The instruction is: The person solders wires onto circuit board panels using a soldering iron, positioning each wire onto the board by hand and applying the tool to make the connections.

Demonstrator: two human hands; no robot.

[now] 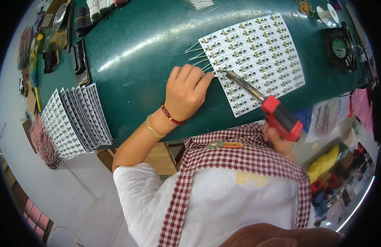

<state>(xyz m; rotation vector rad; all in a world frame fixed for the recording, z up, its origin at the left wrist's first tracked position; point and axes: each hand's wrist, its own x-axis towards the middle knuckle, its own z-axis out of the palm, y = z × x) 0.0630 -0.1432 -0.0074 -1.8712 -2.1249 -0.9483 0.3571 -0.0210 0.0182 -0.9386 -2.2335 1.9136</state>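
A white panel of small circuit boards (266, 51), set with rows of black and yellowish parts, lies on the green tabletop. Several thin white wires (194, 50) stick out from its left edge. My left hand (186, 89) is closed beside that edge, its fingertips pinching a white wire whose end meets the panel. In my right hand (277, 140), partly hidden behind the handle, is a red and black soldering iron (279, 113). The iron's tip touches or hovers just over the panel's left edge, close to my left fingertips; I cannot tell which.
A fanned stack of similar panels (69, 123) hangs at the table's left side, by red and white wires (44, 144). A black fan (339, 48), a spool (328, 15) and rubber bands (304, 8) sit far right. White wires (201, 4) lie at the far edge.
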